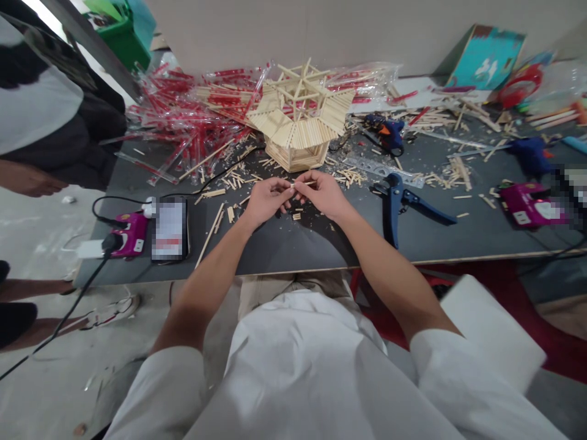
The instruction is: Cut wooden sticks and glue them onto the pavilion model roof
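My left hand [266,200] and my right hand [322,192] meet over the dark table [293,244], fingers pinched together on a thin wooden stick [303,183] held between them. Just beyond the hands stands a small pavilion model [298,125] built of wooden sticks, with a tiered roof. Short stick offcuts [232,180] lie scattered on the table around and under my hands.
A blue cutter [397,205] lies right of my right hand. Blue glue guns [387,133] sit further back. Red-and-clear stick wrappers [183,116] pile at back left. A phone [169,229] and magenta device [131,235] lie at left. Another person [41,122] stands at far left.
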Available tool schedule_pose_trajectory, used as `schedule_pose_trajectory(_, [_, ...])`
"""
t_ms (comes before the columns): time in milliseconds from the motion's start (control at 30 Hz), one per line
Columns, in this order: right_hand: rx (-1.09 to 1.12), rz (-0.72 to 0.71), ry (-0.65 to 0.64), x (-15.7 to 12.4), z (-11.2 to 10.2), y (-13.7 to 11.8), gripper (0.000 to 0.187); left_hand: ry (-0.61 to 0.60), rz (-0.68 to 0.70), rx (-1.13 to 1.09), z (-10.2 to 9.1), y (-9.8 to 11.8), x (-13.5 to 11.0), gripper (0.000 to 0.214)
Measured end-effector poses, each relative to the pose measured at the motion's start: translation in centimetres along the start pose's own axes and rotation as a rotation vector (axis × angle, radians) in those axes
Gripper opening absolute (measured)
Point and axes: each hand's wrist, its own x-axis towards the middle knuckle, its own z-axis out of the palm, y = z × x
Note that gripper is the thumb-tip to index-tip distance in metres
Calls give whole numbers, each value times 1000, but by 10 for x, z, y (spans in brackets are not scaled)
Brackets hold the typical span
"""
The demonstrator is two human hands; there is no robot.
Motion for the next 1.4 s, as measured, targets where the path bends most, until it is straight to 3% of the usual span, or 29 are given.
schedule_pose_trajectory(1400, [-23,24,-35,-3,0,-8,15,-26,-25,46,-4,4,-2,25])
